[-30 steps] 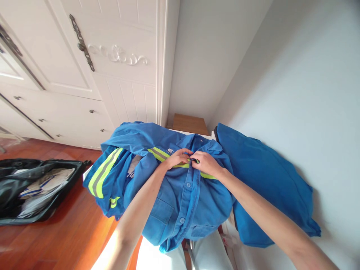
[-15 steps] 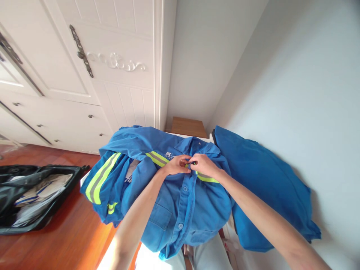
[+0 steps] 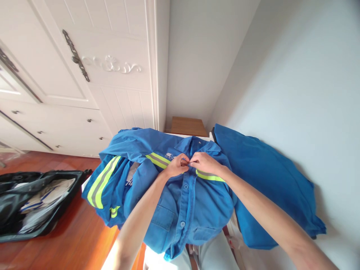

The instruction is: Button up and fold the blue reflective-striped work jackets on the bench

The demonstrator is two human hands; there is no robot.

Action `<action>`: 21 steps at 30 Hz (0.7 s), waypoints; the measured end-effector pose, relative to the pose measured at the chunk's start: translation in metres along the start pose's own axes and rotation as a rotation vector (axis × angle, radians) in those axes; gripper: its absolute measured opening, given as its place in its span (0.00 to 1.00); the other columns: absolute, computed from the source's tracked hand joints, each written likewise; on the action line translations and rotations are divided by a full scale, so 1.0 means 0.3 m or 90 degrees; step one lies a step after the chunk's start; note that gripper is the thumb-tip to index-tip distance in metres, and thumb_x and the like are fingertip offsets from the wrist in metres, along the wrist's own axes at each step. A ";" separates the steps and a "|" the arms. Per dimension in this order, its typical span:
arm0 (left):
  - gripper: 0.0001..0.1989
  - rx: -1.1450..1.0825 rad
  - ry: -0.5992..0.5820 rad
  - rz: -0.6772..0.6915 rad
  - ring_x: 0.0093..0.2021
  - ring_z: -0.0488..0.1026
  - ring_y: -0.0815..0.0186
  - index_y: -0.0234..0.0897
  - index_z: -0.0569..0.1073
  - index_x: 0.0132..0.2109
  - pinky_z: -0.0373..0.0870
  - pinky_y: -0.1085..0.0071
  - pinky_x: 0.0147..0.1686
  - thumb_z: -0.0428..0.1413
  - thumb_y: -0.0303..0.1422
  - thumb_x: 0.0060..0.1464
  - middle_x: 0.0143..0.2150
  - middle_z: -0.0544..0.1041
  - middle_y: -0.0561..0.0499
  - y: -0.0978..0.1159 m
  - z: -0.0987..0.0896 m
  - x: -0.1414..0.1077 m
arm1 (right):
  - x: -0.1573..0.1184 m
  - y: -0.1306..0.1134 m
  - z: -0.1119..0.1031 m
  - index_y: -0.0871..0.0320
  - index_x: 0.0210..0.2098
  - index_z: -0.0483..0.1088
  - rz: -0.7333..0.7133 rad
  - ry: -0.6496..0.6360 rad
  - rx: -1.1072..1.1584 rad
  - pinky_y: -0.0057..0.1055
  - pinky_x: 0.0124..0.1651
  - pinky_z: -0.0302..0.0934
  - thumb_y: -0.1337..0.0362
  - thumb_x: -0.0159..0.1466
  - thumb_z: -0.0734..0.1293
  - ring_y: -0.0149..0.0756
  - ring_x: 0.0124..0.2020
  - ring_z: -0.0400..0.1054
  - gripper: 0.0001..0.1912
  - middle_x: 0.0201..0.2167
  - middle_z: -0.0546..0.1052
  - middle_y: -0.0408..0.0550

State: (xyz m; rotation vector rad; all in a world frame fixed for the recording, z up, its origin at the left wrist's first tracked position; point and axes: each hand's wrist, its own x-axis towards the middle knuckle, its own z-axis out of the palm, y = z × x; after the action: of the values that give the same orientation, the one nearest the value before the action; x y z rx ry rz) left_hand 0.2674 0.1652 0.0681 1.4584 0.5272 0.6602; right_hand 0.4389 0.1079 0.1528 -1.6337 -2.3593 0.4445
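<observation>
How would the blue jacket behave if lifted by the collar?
Probably floppy: the jacket already slumps in soft folds and sags over the near edge. The front likely hangs together only partly, since two buttons show down the placket but the hands cover its upper part. Breakage seems unlikely; it looks like plain cloth.

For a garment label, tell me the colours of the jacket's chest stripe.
The stripe is neon yellow with a grey band between, best seen in the head view.

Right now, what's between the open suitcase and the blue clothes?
Reddish wooden floor between suitcase and clothes, plus a white corner showing beside the clothes; head view.
</observation>
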 end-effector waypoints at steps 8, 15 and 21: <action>0.11 0.248 0.120 0.087 0.25 0.69 0.71 0.35 0.73 0.34 0.64 0.75 0.25 0.63 0.37 0.47 0.26 0.74 0.54 0.014 0.012 -0.015 | -0.020 0.050 0.052 0.57 0.36 0.80 0.047 0.083 0.139 0.27 0.37 0.59 0.66 0.63 0.68 0.33 0.33 0.69 0.08 0.31 0.76 0.47; 0.16 0.194 0.123 0.015 0.25 0.74 0.66 0.35 0.73 0.38 0.69 0.73 0.26 0.65 0.39 0.43 0.25 0.77 0.53 0.012 0.005 -0.010 | -0.025 0.052 0.066 0.58 0.38 0.80 0.037 0.082 0.169 0.30 0.44 0.61 0.67 0.65 0.65 0.36 0.38 0.71 0.10 0.36 0.77 0.49; 0.18 0.118 0.096 -0.006 0.27 0.75 0.66 0.34 0.75 0.40 0.69 0.73 0.28 0.67 0.36 0.40 0.27 0.77 0.52 0.002 -0.009 -0.002 | -0.005 0.048 0.066 0.59 0.40 0.79 -0.001 0.030 0.111 0.32 0.49 0.61 0.72 0.66 0.61 0.38 0.42 0.71 0.14 0.38 0.78 0.53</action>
State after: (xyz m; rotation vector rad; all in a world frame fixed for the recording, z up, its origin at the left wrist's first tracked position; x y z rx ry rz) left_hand 0.2651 0.1666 0.0685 1.5858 0.7276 0.7322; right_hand 0.4445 0.1091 0.1290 -1.5463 -2.2189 0.5880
